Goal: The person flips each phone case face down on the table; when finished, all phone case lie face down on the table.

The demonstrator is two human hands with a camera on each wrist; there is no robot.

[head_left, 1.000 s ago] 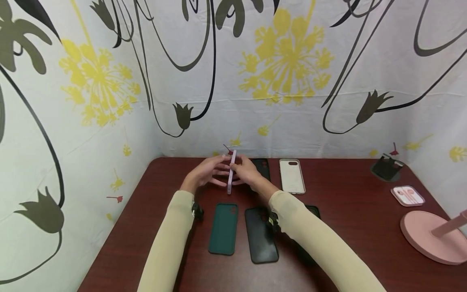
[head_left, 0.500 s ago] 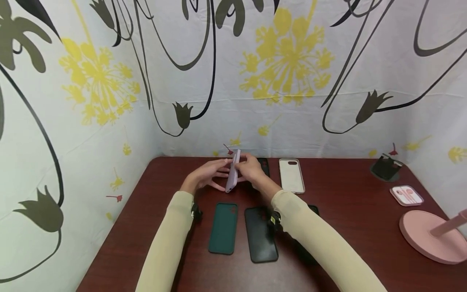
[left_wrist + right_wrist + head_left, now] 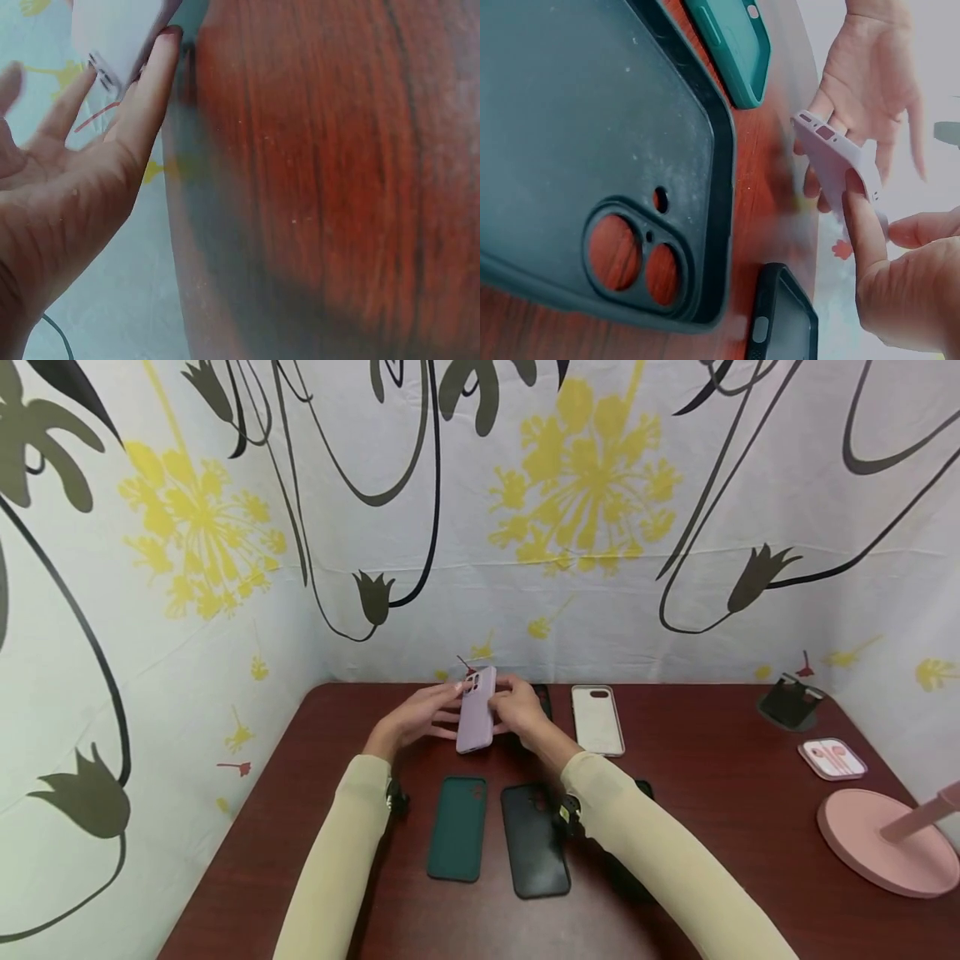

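Note:
A lilac phone case (image 3: 477,714) is tilted up above the far part of the table, its camera-cutout side facing the head view. My right hand (image 3: 519,706) pinches its right edge with the thumb and fingers. On the left, my left hand (image 3: 412,718) touches the case with outstretched fingers. In the left wrist view, a long finger of the left hand (image 3: 90,165) lies along the lower edge of the case (image 3: 124,34). The right wrist view shows the slotted bottom end of the lilac case (image 3: 832,161) between both hands.
Nearer me lie a green phone case (image 3: 457,831) and a black one (image 3: 536,843). A white case (image 3: 597,722) and a dark case (image 3: 543,697) lie at the back. Rightward are a dark stand (image 3: 791,702), an earphone box (image 3: 832,758) and a pink round base (image 3: 862,852).
The lilac case has turned from edge-on to showing its camera-cutout side to the head view. Both hands stay in nearly the same place around it.

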